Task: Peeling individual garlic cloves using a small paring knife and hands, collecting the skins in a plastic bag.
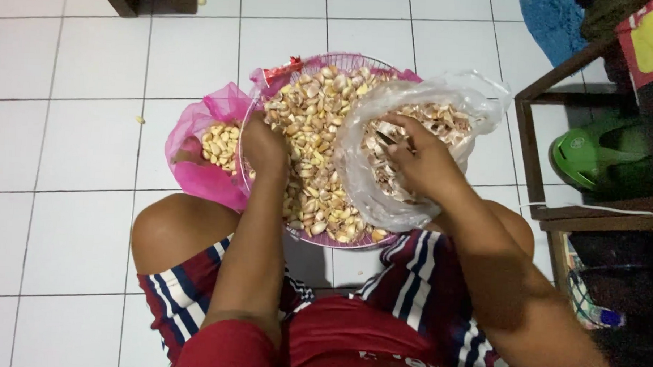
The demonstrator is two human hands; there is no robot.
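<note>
A round pink basket (317, 237) full of garlic cloves (318, 125) stands on the white tiled floor in front of my knees. My left hand (264, 146) rests fingers-down on the cloves at the basket's left edge, fingers bent among them. My right hand (421, 159) is inside the mouth of a clear plastic bag (357, 145) holding garlic skins and pieces, and it grips a small knife (386, 139). A pink mesh bag (197, 157) with more cloves (219, 145) lies to the left of the basket, touching it.
A dark wooden frame (533, 162) stands on the right with a green sandal (595, 153) under it. A blue mat (556, 25) lies at top right. A wooden stool leg (126, 1) shows at top left. A loose clove (140, 119) lies on the tiles.
</note>
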